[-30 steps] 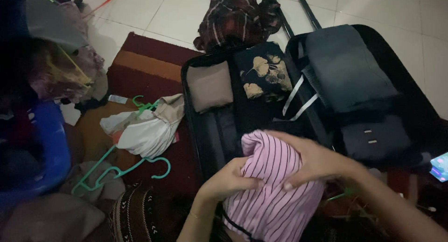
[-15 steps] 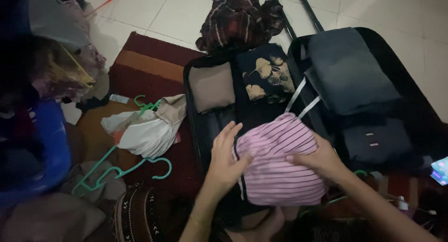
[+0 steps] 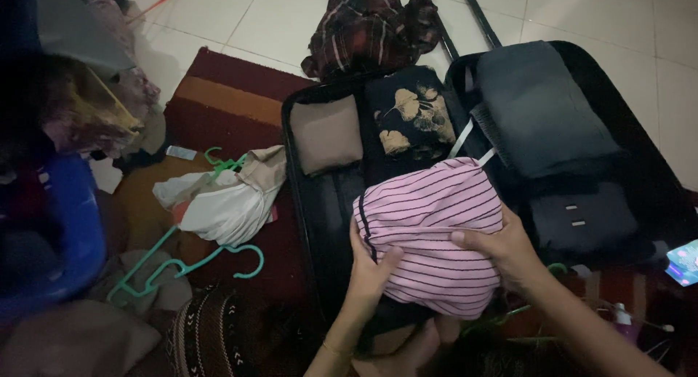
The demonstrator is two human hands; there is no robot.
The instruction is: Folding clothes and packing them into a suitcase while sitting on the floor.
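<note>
While gripping from both sides, holding a folded pink striped garment (image 3: 429,231) over the near end of the left half of an open black suitcase (image 3: 320,217). Left hand (image 3: 369,271) at seven o'clock of the bundle, thumb on top, fingers tucked beneath and clamped on the cloth. Right hand (image 3: 505,253) at four o'clock, thumb pressed along the upper face, remaining fingers curled under, probably pinching the fold, though dim light hides the tips. At twelve o'clock of the bundle, a dark floral folded cloth (image 3: 413,115); at eleven, a tan folded piece (image 3: 327,133). At two o'clock, grey folded trousers (image 3: 542,108) in the right half. Off at nine o'clock, on a red rug (image 3: 233,86), a white crumpled garment (image 3: 218,202) beside green hangers (image 3: 182,264).
</note>
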